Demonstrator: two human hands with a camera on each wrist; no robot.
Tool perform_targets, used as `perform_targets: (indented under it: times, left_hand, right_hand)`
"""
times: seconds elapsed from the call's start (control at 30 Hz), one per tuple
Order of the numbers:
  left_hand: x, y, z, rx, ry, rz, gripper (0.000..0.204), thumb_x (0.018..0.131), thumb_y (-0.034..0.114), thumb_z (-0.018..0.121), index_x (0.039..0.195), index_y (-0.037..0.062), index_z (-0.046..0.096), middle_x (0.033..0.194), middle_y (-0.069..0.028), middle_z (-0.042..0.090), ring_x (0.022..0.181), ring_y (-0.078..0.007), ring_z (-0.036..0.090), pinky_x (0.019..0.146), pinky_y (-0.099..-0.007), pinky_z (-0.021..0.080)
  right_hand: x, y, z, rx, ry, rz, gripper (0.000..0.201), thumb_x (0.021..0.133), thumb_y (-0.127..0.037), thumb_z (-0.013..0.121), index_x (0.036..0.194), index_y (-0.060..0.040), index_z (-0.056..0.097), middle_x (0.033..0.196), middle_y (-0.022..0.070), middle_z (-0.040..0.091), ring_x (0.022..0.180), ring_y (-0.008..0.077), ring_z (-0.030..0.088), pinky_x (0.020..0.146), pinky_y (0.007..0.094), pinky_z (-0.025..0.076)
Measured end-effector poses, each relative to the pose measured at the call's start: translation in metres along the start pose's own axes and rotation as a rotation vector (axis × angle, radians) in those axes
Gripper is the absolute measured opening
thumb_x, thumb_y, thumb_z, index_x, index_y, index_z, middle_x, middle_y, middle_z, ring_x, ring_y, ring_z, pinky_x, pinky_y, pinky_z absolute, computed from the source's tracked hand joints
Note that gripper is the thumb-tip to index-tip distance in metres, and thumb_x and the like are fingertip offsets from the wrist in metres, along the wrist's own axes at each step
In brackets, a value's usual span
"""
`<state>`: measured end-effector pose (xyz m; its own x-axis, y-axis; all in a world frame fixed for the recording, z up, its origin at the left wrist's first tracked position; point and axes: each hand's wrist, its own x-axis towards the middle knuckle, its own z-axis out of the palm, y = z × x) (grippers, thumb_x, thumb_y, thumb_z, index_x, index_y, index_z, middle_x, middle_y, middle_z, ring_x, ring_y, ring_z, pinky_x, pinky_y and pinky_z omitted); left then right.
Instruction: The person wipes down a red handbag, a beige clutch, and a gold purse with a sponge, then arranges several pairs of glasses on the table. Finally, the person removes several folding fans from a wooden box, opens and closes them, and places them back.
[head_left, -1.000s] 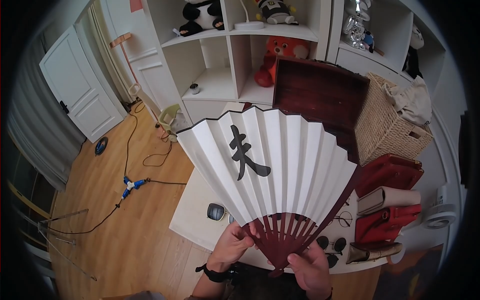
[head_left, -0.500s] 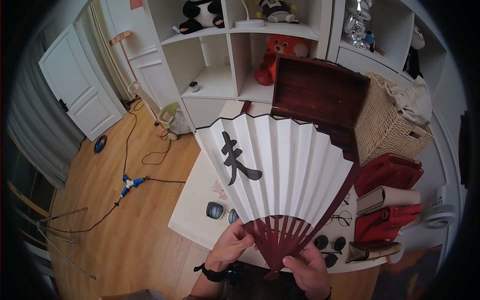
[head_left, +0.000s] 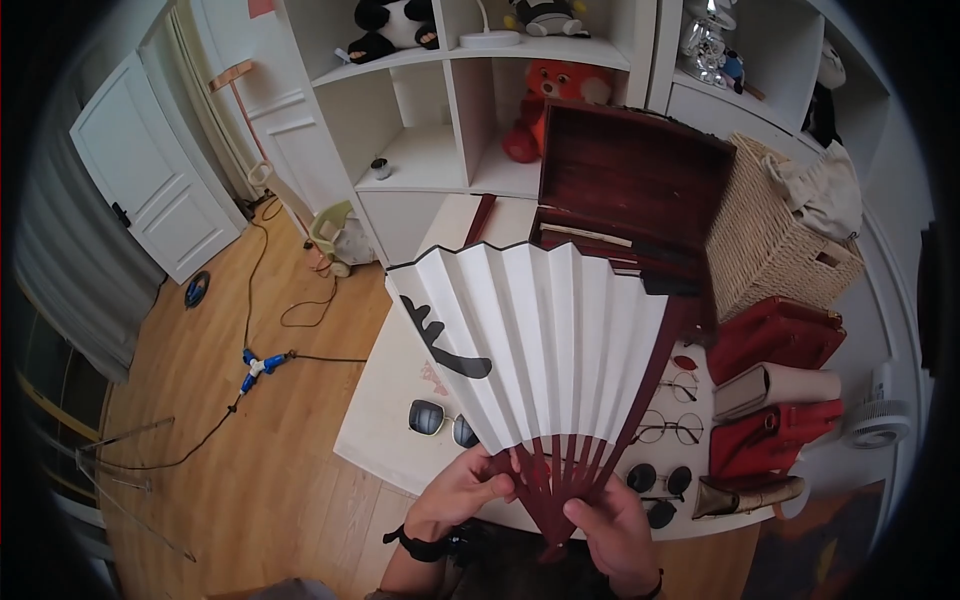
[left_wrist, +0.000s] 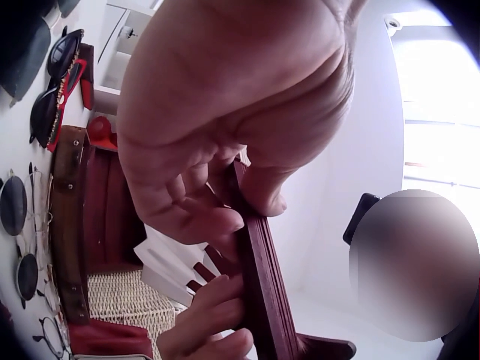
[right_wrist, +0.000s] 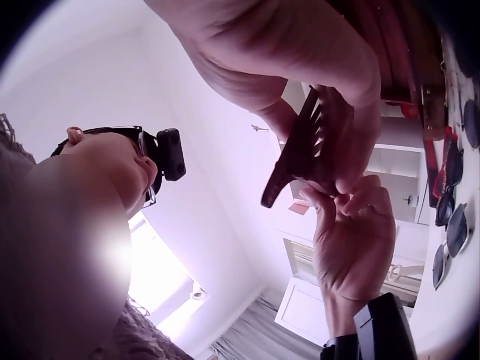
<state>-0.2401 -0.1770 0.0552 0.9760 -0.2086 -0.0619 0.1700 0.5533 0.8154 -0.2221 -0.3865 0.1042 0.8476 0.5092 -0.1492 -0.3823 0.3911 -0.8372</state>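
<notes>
Holding the fan (head_left: 525,400) in both hands, you pinch its ribs: left grip (head_left: 458,495) towards eleven o'clock from the pivot (head_left: 550,549), right grip (head_left: 613,532) towards one and nearer that pivot. Its leaf (head_left: 530,345) stands open beyond both, above the counter (head_left: 372,425), long axis pointing roughly to twelve.

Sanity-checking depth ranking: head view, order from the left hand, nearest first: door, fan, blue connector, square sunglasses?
1. Fan: held in the left hand.
2. Square sunglasses: on the table, just beyond.
3. Blue connector: floor, left.
4. Door: far left, back.
</notes>
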Motion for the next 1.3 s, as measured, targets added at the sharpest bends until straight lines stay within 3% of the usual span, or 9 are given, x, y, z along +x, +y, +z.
perform_targets:
  times: [0.1, 0.47, 0.7, 0.8, 0.87, 1.03, 1.13, 1.2, 1.3]
  left_hand:
    - [0.003, 0.003, 0.012, 0.025, 0.083, 0.039, 0.037, 0.087, 0.035, 0.073, 0.103, 0.0062, 0.055, 0.104, -0.0062, 0.063, 0.081, -0.0124, 0.057, 0.068, -0.0264, 0.046]
    - [0.004, -0.005, 0.007, 0.04, 0.005, -0.059, 0.056, 0.088, 0.036, 0.072, 0.128, 0.0023, 0.052, 0.101, -0.0022, 0.062, 0.077, -0.0097, 0.052, 0.068, -0.0253, 0.043]
    - [0.002, -0.013, 0.006, -0.017, -0.024, -0.112, 0.057, 0.091, 0.03, 0.071, 0.134, 0.0014, 0.049, 0.103, -0.0021, 0.065, 0.087, -0.0083, 0.058, 0.076, -0.0239, 0.046]
    - [0.002, -0.005, 0.008, 0.101, -0.019, -0.104, 0.051, 0.092, 0.021, 0.069, 0.134, 0.0009, 0.049, 0.105, -0.0032, 0.065, 0.094, -0.01, 0.06, 0.083, -0.0258, 0.048]
    - [-0.002, 0.0, 0.012, 0.128, -0.023, -0.131, 0.05, 0.093, 0.017, 0.068, 0.135, 0.0012, 0.048, 0.106, -0.0039, 0.065, 0.095, -0.011, 0.061, 0.086, -0.0273, 0.048]
    - [-0.006, 0.001, 0.024, 0.206, 0.024, -0.115, 0.052, 0.095, 0.012, 0.064, 0.14, 0.0005, 0.042, 0.112, -0.0074, 0.065, 0.1, -0.0132, 0.062, 0.088, -0.0288, 0.05]
    - [-0.007, 0.008, 0.035, 0.297, 0.137, -0.162, 0.055, 0.095, 0.011, 0.064, 0.141, 0.0, 0.038, 0.109, -0.0112, 0.067, 0.092, -0.0139, 0.065, 0.082, -0.0269, 0.053]
    - [-0.008, 0.017, 0.041, 0.505, 0.174, -0.222, 0.056, 0.093, 0.009, 0.065, 0.141, -0.0008, 0.037, 0.099, -0.0129, 0.07, 0.08, -0.0148, 0.067, 0.075, -0.0257, 0.054]
    - [-0.007, 0.013, 0.04, 0.496, 0.189, -0.15, 0.058, 0.091, 0.008, 0.067, 0.14, -0.0009, 0.038, 0.087, -0.0114, 0.071, 0.073, -0.0159, 0.068, 0.072, -0.0274, 0.055]
  right_hand:
    - [-0.001, -0.002, 0.003, 0.003, 0.038, 0.016, 0.041, 0.091, 0.001, 0.058, 0.131, 0.0071, 0.048, 0.127, 0.016, 0.06, 0.116, 0.0217, 0.059, 0.101, 0.0382, 0.045]
    - [-0.002, -0.006, 0.001, -0.034, 0.034, 0.062, 0.036, 0.09, -0.001, 0.062, 0.125, 0.0032, 0.055, 0.119, 0.0098, 0.063, 0.105, 0.0142, 0.06, 0.093, 0.0305, 0.048]
    - [-0.002, 0.005, -0.009, -0.165, -0.125, 0.164, 0.043, 0.092, -0.003, 0.066, 0.131, 0.0022, 0.051, 0.119, 0.0077, 0.062, 0.108, 0.0131, 0.061, 0.095, 0.0276, 0.049]
    - [-0.002, 0.008, -0.007, -0.177, -0.063, 0.107, 0.04, 0.092, -0.004, 0.066, 0.128, 0.0028, 0.051, 0.115, 0.0076, 0.063, 0.108, 0.0131, 0.061, 0.094, 0.0275, 0.049]
    - [0.001, 0.007, -0.003, -0.199, 0.04, -0.051, 0.036, 0.093, -0.006, 0.066, 0.125, 0.0026, 0.051, 0.113, 0.0078, 0.064, 0.106, 0.0125, 0.061, 0.093, 0.0272, 0.049]
    - [0.003, 0.006, -0.007, -0.261, 0.116, -0.051, 0.032, 0.094, -0.009, 0.064, 0.122, 0.0025, 0.052, 0.109, 0.0087, 0.065, 0.099, 0.0113, 0.063, 0.087, 0.0267, 0.052]
    - [0.003, 0.006, -0.008, -0.352, 0.127, -0.096, 0.029, 0.093, -0.01, 0.065, 0.117, 0.0026, 0.056, 0.105, 0.0087, 0.067, 0.093, 0.0103, 0.064, 0.08, 0.026, 0.053]
    - [0.001, 0.003, -0.006, -0.606, 0.114, -0.127, 0.026, 0.093, -0.013, 0.066, 0.113, 0.002, 0.059, 0.1, 0.0102, 0.067, 0.084, 0.0124, 0.067, 0.07, 0.0262, 0.053]
    - [0.0, 0.002, -0.007, -0.828, 0.078, -0.228, 0.025, 0.094, -0.016, 0.065, 0.112, 0.0005, 0.061, 0.096, 0.012, 0.066, 0.074, 0.0171, 0.066, 0.064, 0.0274, 0.051]
